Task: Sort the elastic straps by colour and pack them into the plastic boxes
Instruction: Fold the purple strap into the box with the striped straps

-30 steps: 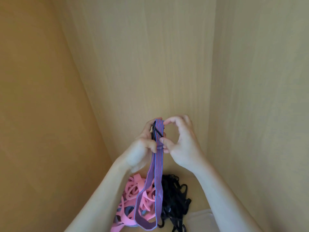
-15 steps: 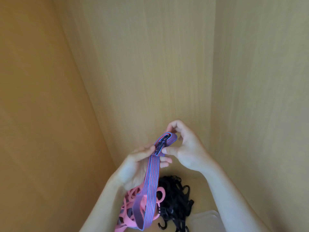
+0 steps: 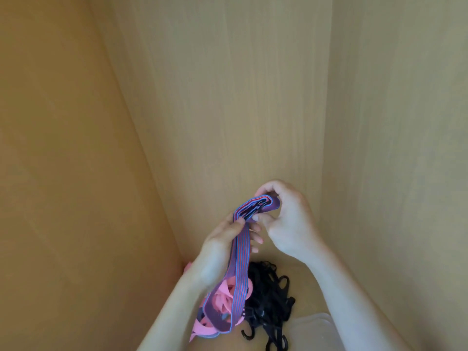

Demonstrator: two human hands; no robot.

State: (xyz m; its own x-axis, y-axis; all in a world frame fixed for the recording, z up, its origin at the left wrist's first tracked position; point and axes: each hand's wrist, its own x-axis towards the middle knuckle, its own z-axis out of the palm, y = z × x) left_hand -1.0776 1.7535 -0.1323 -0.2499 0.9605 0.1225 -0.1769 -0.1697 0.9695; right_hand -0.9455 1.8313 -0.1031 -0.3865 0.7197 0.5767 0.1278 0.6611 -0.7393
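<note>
While both hands gripped the purple strap (image 3: 242,245) at lower centre, the left hand (image 3: 222,245) pinched its middle and the right hand (image 3: 286,221) pinched its folded top.

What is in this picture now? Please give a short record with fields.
setting: wooden walls on three sides
held item: purple strap, folded at the top, loop hanging down
left hand: grips the strap below the fold
right hand: pinches the folded end
below: pink straps, black straps
box: clear plastic box, partly visible
</note>
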